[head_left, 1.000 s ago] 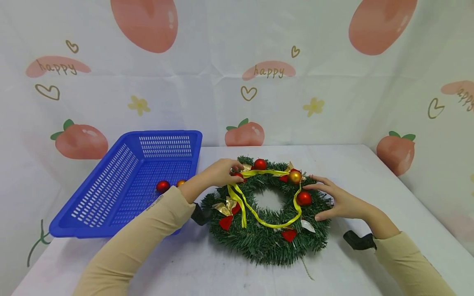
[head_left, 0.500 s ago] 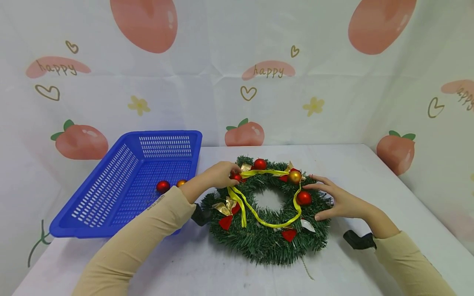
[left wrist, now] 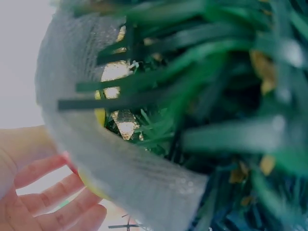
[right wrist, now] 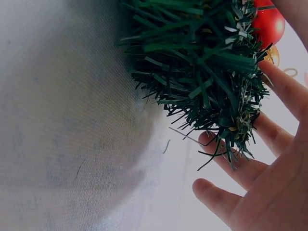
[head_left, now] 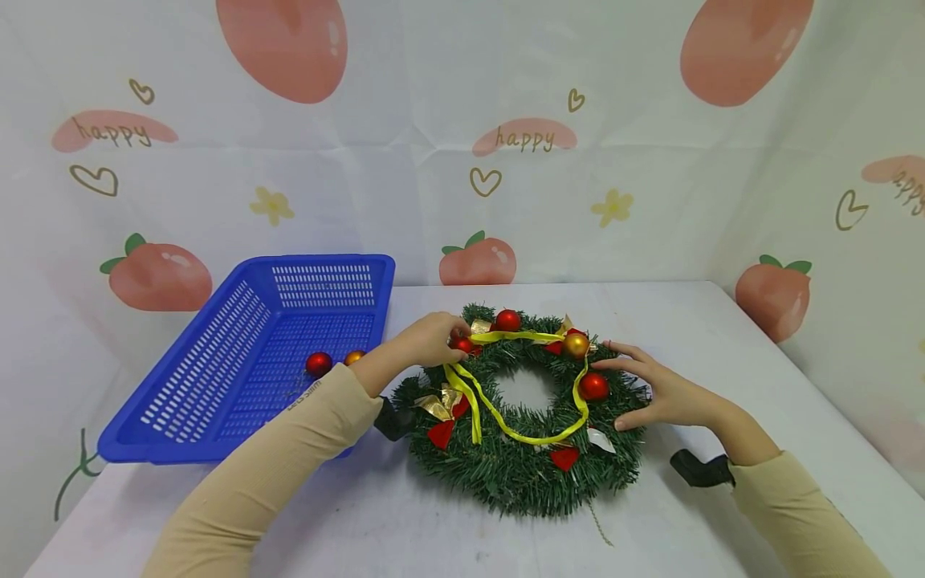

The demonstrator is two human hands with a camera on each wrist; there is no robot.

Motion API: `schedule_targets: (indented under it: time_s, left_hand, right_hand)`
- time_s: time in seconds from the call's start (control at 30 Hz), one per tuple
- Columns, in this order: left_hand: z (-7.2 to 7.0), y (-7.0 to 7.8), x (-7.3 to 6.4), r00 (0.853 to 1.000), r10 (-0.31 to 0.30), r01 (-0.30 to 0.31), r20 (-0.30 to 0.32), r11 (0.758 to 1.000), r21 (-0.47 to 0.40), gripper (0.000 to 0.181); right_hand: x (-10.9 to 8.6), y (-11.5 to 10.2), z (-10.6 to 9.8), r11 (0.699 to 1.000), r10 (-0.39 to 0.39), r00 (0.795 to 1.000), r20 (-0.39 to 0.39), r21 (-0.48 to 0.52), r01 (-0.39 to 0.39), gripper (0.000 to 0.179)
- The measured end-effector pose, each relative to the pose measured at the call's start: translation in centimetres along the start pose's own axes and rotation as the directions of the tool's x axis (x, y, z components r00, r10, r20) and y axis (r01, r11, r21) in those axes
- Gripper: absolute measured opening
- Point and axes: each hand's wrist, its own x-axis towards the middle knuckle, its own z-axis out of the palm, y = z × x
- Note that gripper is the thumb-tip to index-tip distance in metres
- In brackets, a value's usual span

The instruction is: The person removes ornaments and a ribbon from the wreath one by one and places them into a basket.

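Observation:
A green tinsel wreath [head_left: 520,482] lies flat on the table, with yellow ribbon [head_left: 538,440] looped over it. At its upper left, my left hand [head_left: 431,340] has its fingers curled about a red ball ornament [head_left: 460,344], partly hidden by them. The left wrist view shows that hand's fingers [left wrist: 65,202] behind a pale band, with only a sliver of red beside them. My right hand [head_left: 668,395] rests spread against the wreath's right side, near another red ball [head_left: 593,387] and a gold ball [head_left: 575,346]. Its fingers [right wrist: 284,86] touch the tinsel edge.
A blue perforated basket [head_left: 238,281] stands to the left, with a red ball [head_left: 318,364] and a gold ball [head_left: 353,357] inside, close to the left forearm. A patterned cloth [head_left: 405,201] hangs behind the white table [head_left: 405,530].
My left fingers draw back slightly to the left and lower around the red ball, more of which shows than one second ago. The right hand and the wreath stay put.

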Motion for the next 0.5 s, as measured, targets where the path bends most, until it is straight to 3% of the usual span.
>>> schedule_targets:
  time_s: [0.5]
  left_hand:
    - [0.31, 0.28, 0.25, 1.000, 0.006, -0.006, -0.002, 1.000, 0.002, 0.026]
  right_hand:
    - [-0.03, -0.26, -0.01, 1.000, 0.003, 1.000, -0.001, 0.000, -0.003, 0.072]
